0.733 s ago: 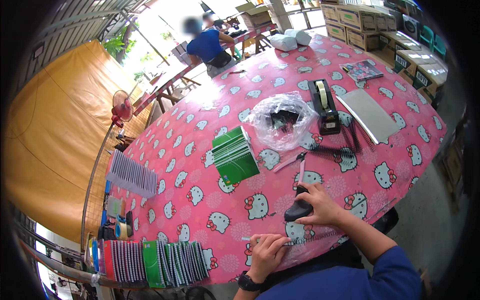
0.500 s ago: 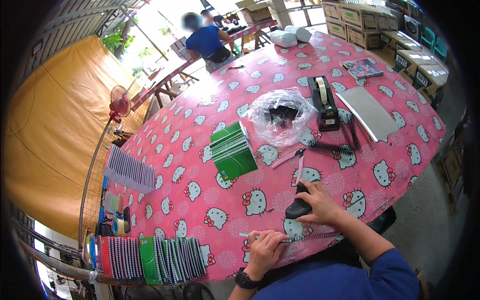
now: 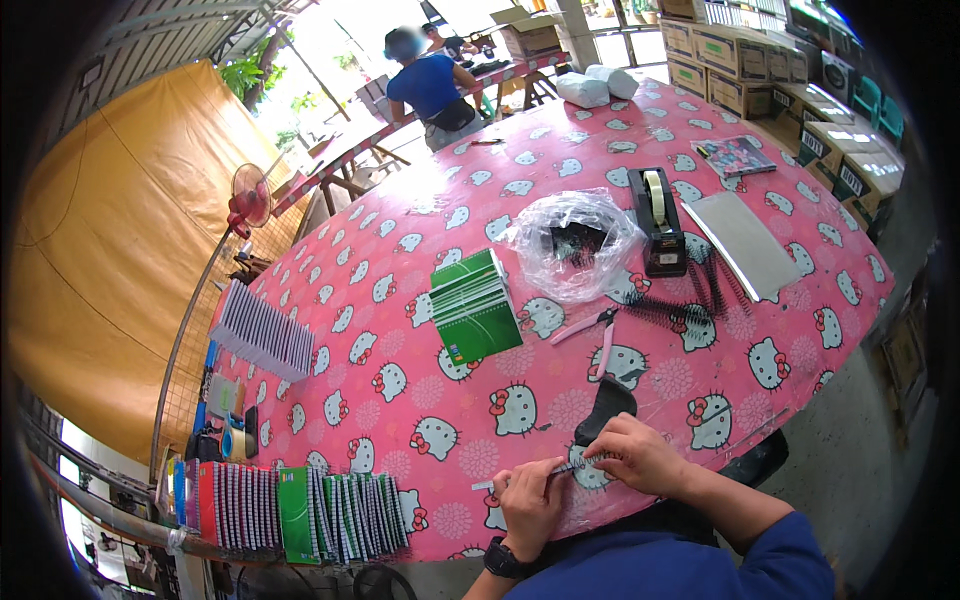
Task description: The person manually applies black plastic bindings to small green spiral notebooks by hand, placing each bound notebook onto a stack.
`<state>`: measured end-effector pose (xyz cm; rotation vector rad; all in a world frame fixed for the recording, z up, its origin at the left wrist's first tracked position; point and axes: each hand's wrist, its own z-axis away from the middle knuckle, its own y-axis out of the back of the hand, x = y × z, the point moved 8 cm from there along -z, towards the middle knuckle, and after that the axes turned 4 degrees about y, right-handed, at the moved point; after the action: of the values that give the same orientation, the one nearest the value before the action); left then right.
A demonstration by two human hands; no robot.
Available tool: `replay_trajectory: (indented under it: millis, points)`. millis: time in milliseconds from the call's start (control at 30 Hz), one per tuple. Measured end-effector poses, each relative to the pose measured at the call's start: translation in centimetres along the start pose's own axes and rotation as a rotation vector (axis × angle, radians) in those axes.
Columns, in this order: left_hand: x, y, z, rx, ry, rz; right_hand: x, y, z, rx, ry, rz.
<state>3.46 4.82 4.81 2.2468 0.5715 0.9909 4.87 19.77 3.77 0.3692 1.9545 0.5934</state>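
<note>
Near the table's front edge, my left hand (image 3: 530,505) is closed over a thin, pale-edged piece, like a small notebook seen edge-on, mostly hidden under my fingers. A dark spiral binding coil (image 3: 574,465) runs along it between my two hands. The fingers of my right hand (image 3: 635,455) pinch the coil at its right part. Just beyond my right fingertips lies a black, soft-looking object (image 3: 606,408) whose kind I cannot make out. Pink-handled pliers (image 3: 590,328) rest past it, jaws pointing away to the right.
Green spiral notebooks (image 3: 478,315) are stacked mid-table. Beyond are a plastic bag (image 3: 575,245), loose black coils (image 3: 668,306), a tape dispenser (image 3: 660,230) and a grey board (image 3: 742,243). Notebook rows (image 3: 340,515) and a white stack (image 3: 262,332) stand left. A person (image 3: 430,88) is at another table.
My right hand has let go of the black object and come down to the coil beside my left hand. The black object stays on the table. The whole view has shifted slightly.
</note>
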Motion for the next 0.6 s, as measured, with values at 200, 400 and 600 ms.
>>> replay_trajectory:
  millis: [200,400,600]
  points:
    - [0.0,-0.2,0.3,-0.057,-0.032,-0.032,0.0,-0.3,0.1,0.009,0.03,0.025]
    - [0.0,-0.5,-0.4,-0.207,-0.032,0.014,1.7,1.0,-0.8,-0.061,0.008,0.094]
    - [-0.5,-0.7,0.2,-0.309,-0.074,0.003,7.2,0.3,-0.9,-0.09,-0.149,0.501]
